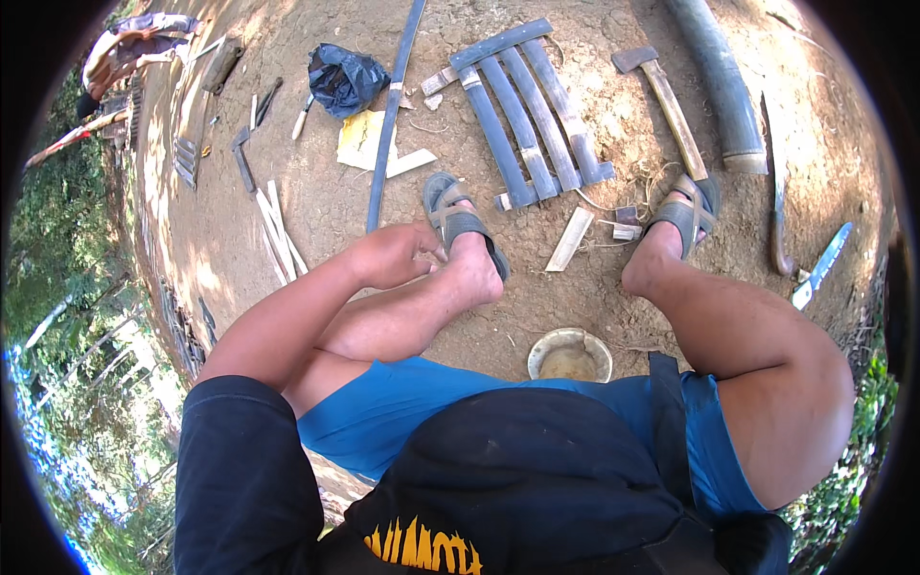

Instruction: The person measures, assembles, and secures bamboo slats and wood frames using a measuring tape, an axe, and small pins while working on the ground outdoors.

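Note:
My left hand point(401, 255) hangs beside my left ankle, close to the sandal point(454, 213). Its fingers are loosely curled, with a gap by the thumb, and nothing shows in them. Just beyond the hand, a long dark bamboo strip point(388, 125) ends on the dirt. Ahead, between my feet, lies a flat rack of dark bamboo slats point(525, 115) joined by crosspieces. A hatchet point(666, 101) with a wooden handle rests by my right foot. My right hand is out of the picture.
A thick bamboo pole point(719, 86), a machete point(776, 192) and a blue-bladed saw point(824, 261) lie right. A bowl point(569, 356) sits between my legs. Left are a black plastic bag point(345, 81), a knife point(303, 117) and pale strips point(278, 230). Another person point(134, 48) bends far left.

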{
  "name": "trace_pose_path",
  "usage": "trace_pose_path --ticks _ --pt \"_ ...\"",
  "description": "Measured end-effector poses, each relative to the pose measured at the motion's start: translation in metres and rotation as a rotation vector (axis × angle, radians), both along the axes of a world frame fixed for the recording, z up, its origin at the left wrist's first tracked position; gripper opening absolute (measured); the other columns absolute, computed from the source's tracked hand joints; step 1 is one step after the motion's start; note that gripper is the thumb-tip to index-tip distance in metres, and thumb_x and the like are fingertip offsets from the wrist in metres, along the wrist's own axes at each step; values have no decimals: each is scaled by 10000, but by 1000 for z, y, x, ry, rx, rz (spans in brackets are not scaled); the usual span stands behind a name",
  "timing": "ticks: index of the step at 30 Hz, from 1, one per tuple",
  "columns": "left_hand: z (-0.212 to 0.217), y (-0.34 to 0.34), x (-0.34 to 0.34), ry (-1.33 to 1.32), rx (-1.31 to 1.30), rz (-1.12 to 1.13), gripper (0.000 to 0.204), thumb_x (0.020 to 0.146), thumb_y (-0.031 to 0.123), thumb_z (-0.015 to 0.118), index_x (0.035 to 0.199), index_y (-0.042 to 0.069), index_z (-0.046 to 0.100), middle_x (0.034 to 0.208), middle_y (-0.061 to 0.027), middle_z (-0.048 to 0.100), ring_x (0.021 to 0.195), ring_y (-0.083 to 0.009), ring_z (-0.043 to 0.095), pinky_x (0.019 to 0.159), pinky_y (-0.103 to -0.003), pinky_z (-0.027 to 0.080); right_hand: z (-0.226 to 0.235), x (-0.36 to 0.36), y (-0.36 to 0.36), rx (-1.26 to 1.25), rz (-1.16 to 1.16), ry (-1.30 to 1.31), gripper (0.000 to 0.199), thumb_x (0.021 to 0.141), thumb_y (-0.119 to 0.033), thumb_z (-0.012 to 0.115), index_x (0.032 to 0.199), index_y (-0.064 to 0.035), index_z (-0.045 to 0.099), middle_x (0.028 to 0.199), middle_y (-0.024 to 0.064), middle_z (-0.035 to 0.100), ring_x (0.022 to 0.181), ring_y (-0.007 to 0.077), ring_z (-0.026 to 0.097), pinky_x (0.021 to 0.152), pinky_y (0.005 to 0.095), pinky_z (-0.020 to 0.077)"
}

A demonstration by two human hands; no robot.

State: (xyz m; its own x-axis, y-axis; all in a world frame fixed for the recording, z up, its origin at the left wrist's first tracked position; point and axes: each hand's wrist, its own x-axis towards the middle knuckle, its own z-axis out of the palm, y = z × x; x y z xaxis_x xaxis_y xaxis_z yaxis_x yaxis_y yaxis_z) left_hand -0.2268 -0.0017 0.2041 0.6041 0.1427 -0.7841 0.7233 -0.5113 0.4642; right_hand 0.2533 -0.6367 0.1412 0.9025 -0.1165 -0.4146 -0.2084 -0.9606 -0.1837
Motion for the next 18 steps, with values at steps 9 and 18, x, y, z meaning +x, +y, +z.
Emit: trace_pose_path --ticks 9,18 --pt "13 -71 -27 146 14 -527 577 934 491 620 1361 105 666 1615 -182 400 1489 -423 346 1234 -528 274 -23 -41 -14 41 -48 52 506 838 -104 731 1263 12 482 1076 193 598 975 321 600 859 458 500" --pt "19 -74 4 243 -324 -54 455 952 391 654 1231 38 718 1223 -178 722 1241 -315 639 1125 -457 433 -30 -69 -30 31 -102 83 585 834 -102 754 1334 -10 466 1131 195 597 1019 337 602 898 458 502"
